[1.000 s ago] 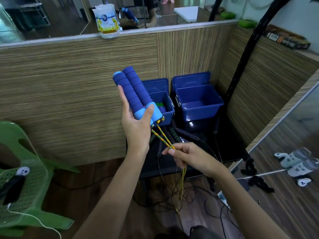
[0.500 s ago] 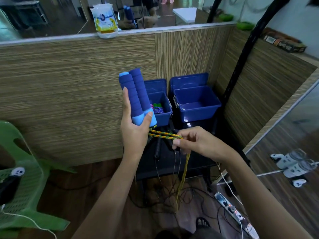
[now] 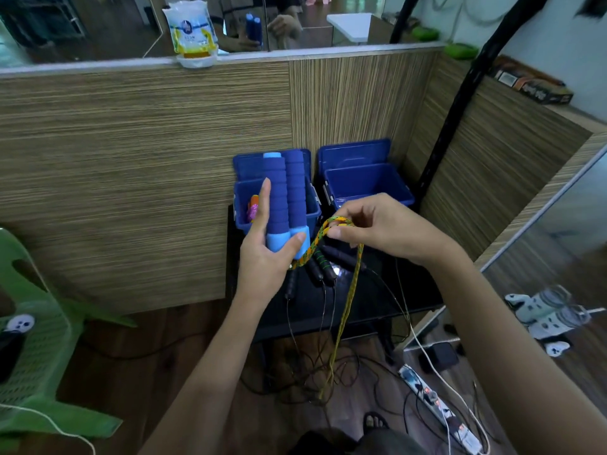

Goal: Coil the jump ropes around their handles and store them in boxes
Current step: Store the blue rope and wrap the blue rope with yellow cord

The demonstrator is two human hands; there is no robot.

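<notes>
Near: rope [image 3: 345, 310] tail hangs from your right hand [image 3: 387, 229] down to floor tangle.
Your right hand pinches rope, now raised beside handles' [image 3: 285, 201] base; half second ago it sat lower, rope running level. First loop is forming, so coil is only just begun.
Your left hand [image 3: 262, 257] grips both handles upright, thumb across pale caps, fingers behind.
Farther: spare ropes [image 3: 323, 266] lie on black table.
Far: left box [image 3: 312, 213] holds stored ropes; right box [image 3: 368, 185] open, looks bare inside.
</notes>
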